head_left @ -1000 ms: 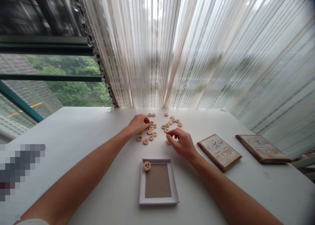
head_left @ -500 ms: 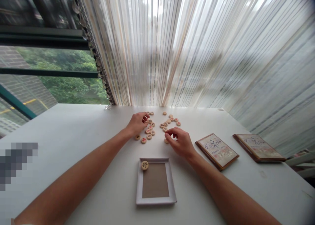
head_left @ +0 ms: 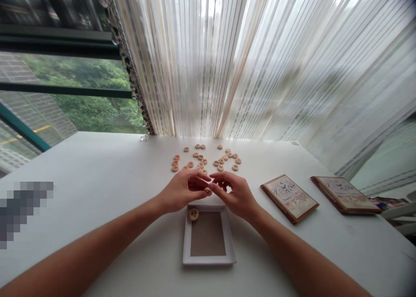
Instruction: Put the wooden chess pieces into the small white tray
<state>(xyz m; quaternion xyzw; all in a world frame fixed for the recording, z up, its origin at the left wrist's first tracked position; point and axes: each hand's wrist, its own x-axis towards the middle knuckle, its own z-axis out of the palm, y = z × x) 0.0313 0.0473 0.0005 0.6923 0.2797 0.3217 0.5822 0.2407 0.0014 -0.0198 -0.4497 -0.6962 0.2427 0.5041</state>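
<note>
My left hand [head_left: 182,188] and my right hand [head_left: 235,190] meet just beyond a shallow white open box [head_left: 186,240], their fingertips touching. Between the fingers and thumbs is a round wooden Chinese chess piece [head_left: 208,192], partly covered. My left hand is curled with its thumb at the piece's near side; my right thumb and fingers close on it from the other side. In the box's far left corner lies another chess piece [head_left: 193,214] with a black character. Beyond the hands, more chess pieces [head_left: 200,157] with red or black characters are scattered, some hidden by my fingers.
Two flat Chinese chess boxes, one nearer [head_left: 290,198] and one farther [head_left: 345,194], lie on the white table [head_left: 130,253] at the right. A pale string curtain [head_left: 201,71] hangs behind the table's far edge, with a window at the left.
Both hands have come inward and nearer to the white box, meeting at one chess piece. Several loose pieces at the left are now spread farther left. The view has shifted slightly.
</note>
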